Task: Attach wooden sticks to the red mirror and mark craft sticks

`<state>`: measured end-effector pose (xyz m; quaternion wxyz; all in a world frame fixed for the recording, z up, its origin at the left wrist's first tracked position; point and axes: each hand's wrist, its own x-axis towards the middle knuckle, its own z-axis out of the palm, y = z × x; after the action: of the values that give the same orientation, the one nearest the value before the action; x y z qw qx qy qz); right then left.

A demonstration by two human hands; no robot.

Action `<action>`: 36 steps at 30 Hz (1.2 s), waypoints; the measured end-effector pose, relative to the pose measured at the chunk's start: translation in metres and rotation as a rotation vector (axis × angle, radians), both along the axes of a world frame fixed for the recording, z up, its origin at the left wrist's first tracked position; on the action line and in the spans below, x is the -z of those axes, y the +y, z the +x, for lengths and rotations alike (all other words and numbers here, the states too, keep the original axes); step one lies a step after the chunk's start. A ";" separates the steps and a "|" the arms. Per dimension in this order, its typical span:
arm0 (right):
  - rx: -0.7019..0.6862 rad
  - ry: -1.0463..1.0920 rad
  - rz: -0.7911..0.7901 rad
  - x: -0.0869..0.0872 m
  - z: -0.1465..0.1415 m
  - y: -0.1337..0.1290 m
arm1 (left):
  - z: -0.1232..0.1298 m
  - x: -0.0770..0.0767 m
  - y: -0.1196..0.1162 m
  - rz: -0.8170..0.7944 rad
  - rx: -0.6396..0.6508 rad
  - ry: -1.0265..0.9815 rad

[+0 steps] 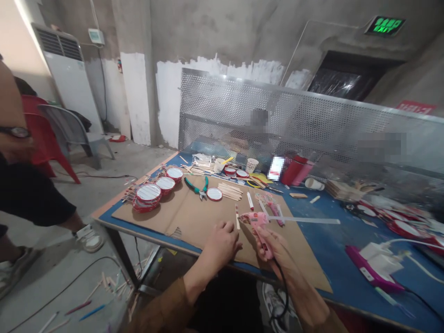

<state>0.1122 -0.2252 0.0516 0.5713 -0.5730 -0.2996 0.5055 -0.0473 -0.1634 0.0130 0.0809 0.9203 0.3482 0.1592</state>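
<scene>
Glue gun (258, 221), pink, sits in the right hand (274, 252), its fingers (262, 240) closed round the grip; the nozzle points left, just beside a small red-and-white stick (237, 218) near the left hand (222, 243), whose curled fingers (225, 229) lie close to it, though whether they hold it I cannot tell; a long glue stick (305, 220) runs out of the gun's back, and a black cord (282, 296) hangs below; beneath lies a cardboard sheet (166, 217) on the blue bench (333, 263); further off sit round red-and-white pieces (148, 198), green-handled pliers (196, 187) and craft sticks (231, 190).
</scene>
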 end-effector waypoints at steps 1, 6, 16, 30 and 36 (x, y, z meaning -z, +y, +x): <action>-0.005 -0.005 -0.001 -0.001 0.000 0.002 | 0.000 0.000 0.000 0.009 0.003 0.003; 0.014 -0.021 -0.015 -0.004 -0.002 0.006 | 0.001 -0.002 -0.001 0.026 0.014 0.025; 0.023 -0.011 0.002 -0.001 -0.003 0.005 | -0.001 -0.010 -0.003 -0.025 -0.032 0.051; 0.074 0.015 -0.002 0.012 0.003 0.010 | -0.001 -0.015 -0.005 -0.037 -0.066 0.095; 0.072 0.045 -0.022 0.007 0.000 0.012 | -0.001 -0.014 -0.005 -0.033 -0.065 0.080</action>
<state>0.1125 -0.2127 0.0448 0.5894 -0.5780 -0.2606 0.5006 -0.0484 -0.1684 0.0265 0.0769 0.9127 0.3833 0.1188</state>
